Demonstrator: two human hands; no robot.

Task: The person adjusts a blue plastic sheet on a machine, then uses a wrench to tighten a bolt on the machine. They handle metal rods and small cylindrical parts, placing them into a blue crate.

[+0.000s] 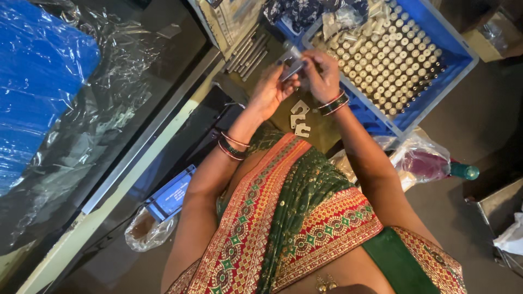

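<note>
Both hands grip metal piece (292, 68) | left hand (271, 90) | right hand (321, 73) | blue crate (436, 65) beside

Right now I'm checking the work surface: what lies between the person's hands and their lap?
In the head view, small pale flat metal brackets lie on the brownish surface, just below the left hand and right hand, which together hold a small metal piece.

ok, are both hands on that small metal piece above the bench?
Touching. The head view shows the left hand and right hand meeting on the small metal piece, fingers pinching it from both sides, with no gap visible.
</note>
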